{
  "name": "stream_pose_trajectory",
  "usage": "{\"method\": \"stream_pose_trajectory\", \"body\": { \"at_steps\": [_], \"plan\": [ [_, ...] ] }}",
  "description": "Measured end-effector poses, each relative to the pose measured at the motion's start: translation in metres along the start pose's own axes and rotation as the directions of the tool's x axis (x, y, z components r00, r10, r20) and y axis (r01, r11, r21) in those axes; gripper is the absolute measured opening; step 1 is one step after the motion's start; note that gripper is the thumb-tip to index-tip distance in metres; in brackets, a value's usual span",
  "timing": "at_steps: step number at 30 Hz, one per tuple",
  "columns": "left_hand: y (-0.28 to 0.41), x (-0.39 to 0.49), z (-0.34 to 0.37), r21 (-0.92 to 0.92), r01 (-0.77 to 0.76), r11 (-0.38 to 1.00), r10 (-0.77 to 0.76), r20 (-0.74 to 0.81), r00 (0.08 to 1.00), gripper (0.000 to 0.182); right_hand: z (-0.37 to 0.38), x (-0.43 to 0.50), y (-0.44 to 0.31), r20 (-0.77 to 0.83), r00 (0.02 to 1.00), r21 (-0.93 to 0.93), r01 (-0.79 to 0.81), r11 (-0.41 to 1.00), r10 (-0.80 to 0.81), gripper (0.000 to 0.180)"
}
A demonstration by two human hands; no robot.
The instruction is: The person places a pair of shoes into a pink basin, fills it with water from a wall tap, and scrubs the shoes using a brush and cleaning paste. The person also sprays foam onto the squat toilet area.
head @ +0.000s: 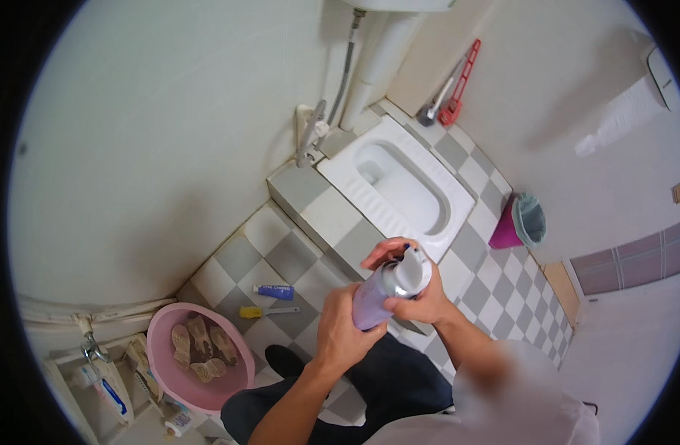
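A light purple can (370, 300) with a pale grey-white cap (413, 271) is held tilted between my hands, above my knees. My left hand (340, 328) wraps around the can's body. Around the capped end curls my right hand (426, 303), its thumb near the silvery collar and its other fingers partly behind the cap. To the left on the tiled floor lie a blue tube (275, 292) bearing writing and a scrub brush (269, 312) with yellow bristles. A pink basin (161, 356) beside my foot contains several shoes (207, 369).
Beyond my hands, a white squat toilet (351, 186) is set in a raised tiled step (312, 189). A magenta bin (506, 229) with a liner stands at the right wall. Cleaning brushes (451, 111) lean in the far corner. A metal tap (94, 350) juts out at lower left.
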State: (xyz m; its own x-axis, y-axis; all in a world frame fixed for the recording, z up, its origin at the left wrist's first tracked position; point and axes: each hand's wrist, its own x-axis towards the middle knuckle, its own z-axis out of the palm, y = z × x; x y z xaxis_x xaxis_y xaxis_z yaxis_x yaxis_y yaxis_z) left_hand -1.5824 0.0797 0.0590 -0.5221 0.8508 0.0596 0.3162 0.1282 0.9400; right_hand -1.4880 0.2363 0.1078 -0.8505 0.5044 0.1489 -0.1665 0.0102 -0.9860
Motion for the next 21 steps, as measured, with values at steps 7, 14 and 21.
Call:
{"method": "stream_pose_trajectory", "body": {
  "at_steps": [7,14,21],
  "plan": [
    [-0.032,0.021,0.019,0.167,-0.083,0.982,0.082,0.008,0.997,0.075,0.003,-0.012,0.065,-0.138,0.990,0.384,0.074,0.920,-0.022,0.067],
    [-0.032,0.000,0.050,0.242,-0.096,0.965,0.095,0.016,0.995,0.076,0.000,-0.035,0.068,-0.314,0.950,0.269,0.076,0.960,0.012,0.063],
    [0.005,-0.005,0.042,0.312,-0.234,0.921,0.201,0.135,0.970,0.088,-0.097,-0.042,0.061,-0.583,0.780,0.415,0.044,0.909,0.228,0.054]
  ]
}}
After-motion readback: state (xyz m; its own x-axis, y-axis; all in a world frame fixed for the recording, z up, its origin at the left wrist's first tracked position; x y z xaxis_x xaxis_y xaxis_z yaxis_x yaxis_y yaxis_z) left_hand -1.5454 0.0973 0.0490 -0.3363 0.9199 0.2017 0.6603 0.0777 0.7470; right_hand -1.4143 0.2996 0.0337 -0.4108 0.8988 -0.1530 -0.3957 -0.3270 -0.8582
